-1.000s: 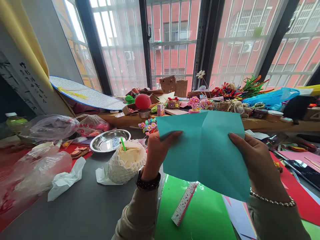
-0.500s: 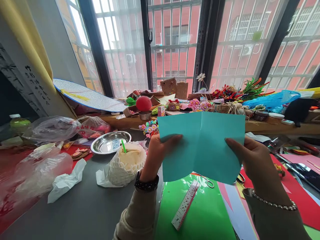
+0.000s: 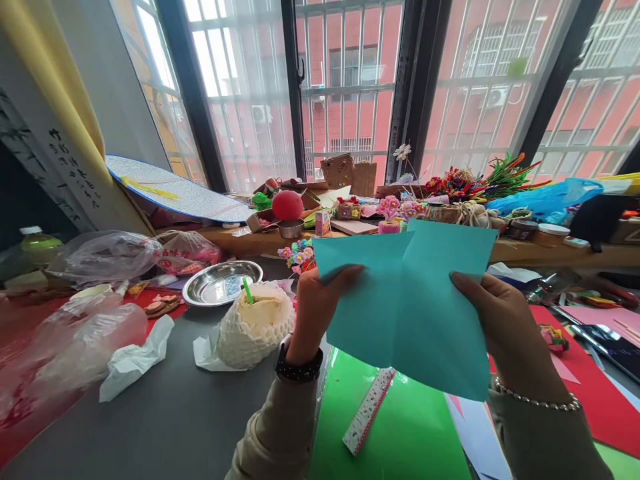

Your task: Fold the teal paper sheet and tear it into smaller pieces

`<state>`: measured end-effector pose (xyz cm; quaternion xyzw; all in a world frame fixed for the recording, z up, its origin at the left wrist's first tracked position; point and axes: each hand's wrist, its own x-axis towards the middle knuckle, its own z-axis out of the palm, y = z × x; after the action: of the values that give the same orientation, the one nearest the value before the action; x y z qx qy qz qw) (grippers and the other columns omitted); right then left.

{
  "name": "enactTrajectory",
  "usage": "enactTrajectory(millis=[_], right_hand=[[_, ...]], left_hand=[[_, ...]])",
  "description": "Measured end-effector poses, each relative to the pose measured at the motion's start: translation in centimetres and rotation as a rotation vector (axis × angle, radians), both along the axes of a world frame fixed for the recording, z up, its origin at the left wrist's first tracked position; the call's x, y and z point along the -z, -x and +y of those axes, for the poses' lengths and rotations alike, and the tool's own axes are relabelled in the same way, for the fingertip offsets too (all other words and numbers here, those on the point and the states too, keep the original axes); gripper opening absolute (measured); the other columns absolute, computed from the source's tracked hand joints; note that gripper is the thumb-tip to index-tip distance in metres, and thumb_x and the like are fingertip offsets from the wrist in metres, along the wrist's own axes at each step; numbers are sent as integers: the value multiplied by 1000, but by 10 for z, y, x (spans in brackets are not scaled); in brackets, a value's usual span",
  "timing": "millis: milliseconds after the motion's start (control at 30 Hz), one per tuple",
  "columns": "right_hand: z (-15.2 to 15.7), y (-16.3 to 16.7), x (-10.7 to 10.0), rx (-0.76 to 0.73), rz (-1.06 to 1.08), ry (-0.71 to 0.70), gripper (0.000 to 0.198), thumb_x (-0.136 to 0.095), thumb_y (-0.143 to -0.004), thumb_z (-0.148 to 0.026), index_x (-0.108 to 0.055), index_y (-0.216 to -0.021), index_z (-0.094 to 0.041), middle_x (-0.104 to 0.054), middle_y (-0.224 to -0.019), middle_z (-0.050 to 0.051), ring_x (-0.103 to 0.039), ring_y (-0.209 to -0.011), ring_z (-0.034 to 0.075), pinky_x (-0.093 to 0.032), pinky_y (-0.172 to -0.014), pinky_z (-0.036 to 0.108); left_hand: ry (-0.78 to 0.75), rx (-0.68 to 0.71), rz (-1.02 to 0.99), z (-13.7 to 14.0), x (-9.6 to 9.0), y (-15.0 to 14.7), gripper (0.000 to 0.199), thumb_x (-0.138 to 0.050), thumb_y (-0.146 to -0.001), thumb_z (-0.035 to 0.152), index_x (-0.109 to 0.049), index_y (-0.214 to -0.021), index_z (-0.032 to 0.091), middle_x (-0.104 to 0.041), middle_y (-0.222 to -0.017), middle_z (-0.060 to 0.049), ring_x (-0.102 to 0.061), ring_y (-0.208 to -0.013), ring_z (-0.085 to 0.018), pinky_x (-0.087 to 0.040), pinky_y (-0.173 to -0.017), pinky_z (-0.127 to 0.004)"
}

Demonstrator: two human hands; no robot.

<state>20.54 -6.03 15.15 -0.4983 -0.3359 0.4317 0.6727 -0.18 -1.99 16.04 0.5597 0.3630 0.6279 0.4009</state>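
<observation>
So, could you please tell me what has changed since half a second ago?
The teal paper now hangs lower at its right half, hiding the scissors seen beneath it. The left hand and right hand keep hold; the ruler stays on the green sheet.

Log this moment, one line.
left hand: grips teal paper | right hand: grips same paper | paper: creased between hands | ruler: on green sheet

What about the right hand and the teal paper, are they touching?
Touching. The head view shows the right hand holding the teal paper near its side edge, with the thumb lying over the front.
</observation>
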Motion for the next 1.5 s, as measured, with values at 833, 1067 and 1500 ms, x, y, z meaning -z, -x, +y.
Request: enactTrajectory(millis=[833,1067,1500], right_hand=[[6,0,4,-89,89,-16,16,-69,-57,-29,-65,-70,-21,-67,-57,-2,-58,-42,12,-49,-39,19],[11,1,8,-101,35,-82,15,-68,-60,-29,-65,-73,-21,-67,-61,-2,-61,-49,13,-51,-47,21],[2,1,6,66,-193,-93,19,-70,-56,-34,-65,-70,-22,-65,-58,-3,-57,-45,11,-47,-41,19]], left_hand=[[1,-24,-83,0,0,-6,14,-69,-56,29,-67,-64,17,-62,-58,4,-53,-52,-10,-43,-49,-20],[27,-13,-68,3,2,-3,19,-69,-56,30,-67,-68,16,-65,-62,1,-57,-55,-13,-46,-51,-22],[129,213,-44,7,1,4,25,-68,-58,30,-64,-77,13,-65,-72,-3,-59,-58,-13,-49,-55,-25]])
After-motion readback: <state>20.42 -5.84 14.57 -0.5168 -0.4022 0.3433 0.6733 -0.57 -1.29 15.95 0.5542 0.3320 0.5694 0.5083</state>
